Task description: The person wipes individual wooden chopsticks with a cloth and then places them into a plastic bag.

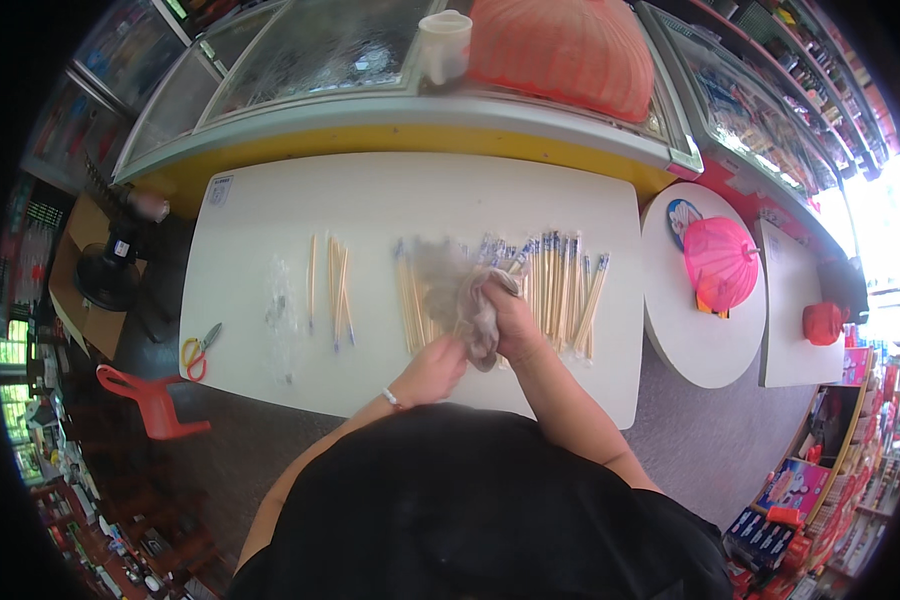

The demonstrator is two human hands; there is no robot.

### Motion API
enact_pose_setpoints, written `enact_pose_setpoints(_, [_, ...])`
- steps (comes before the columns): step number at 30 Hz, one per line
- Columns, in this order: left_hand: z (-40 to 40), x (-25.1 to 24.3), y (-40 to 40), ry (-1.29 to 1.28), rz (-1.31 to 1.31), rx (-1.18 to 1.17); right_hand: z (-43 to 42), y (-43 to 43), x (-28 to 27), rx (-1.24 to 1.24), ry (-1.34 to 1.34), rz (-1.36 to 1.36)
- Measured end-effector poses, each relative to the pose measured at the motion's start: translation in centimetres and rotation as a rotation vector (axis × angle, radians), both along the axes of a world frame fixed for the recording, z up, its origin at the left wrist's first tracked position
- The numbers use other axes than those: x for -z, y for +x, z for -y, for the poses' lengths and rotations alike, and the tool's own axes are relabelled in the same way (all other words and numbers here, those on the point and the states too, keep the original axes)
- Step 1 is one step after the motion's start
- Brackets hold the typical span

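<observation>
My right hand (515, 324) grips a crumpled greyish cloth (483, 315) above the middle of the white table (330, 195). Close against the cloth's lower left side is my left hand (431, 371), its fingers curled; what they hold, if anything, is hidden. Under and beyond the hands lie several wrapped pairs of chopsticks (562, 289) with blue-printed ends. More wrapped chopsticks (411, 300) are left of the cloth, partly covered by a grey blur. Farther left, several bare wooden chopsticks (339, 289) lie beside clear plastic wrappers (281, 322).
Scissors (201, 351) with red and yellow handles rest at the table's left edge, near a red plastic chair (154, 401). A chest freezer (307, 60) borders the far side, bearing a white cup (445, 45) and a red cover (562, 56). A round table (705, 352) holds a pink cover (720, 262).
</observation>
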State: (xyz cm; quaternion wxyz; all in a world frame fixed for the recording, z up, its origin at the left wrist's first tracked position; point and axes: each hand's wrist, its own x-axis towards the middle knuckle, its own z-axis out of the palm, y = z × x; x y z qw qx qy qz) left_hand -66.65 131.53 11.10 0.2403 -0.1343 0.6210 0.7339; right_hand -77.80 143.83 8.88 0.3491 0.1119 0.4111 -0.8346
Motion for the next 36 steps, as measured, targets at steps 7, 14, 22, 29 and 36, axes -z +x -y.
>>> enact_pose_setpoints(7, [-0.2, -1.0, 0.6, 0.432, 0.163, 0.057, 0.0, -0.5, -2.4, 0.038, -0.19, 0.017])
enact_pose_setpoints(14, [-0.5, -0.4, 1.2, 0.239, 0.187, 0.045, -2.5, -3.5, 0.1, 0.116, -0.147, 0.137])
enact_pose_setpoints(22, [-1.3, -2.2, 0.3, 0.213, 0.136, 0.029, -1.7, -4.9, -2.3, 0.129, 0.061, 0.036])
enact_pose_setpoints(29, [0.1, -1.8, 0.3, 0.289, 0.158, -0.105, -6.8, -9.7, 0.8, 0.292, -0.315, 0.017])
enact_pose_setpoints(36, [-1.0, -1.8, -1.3, 0.303, 0.162, -0.273, -3.0, -1.8, 0.8, -0.328, 0.187, -0.155])
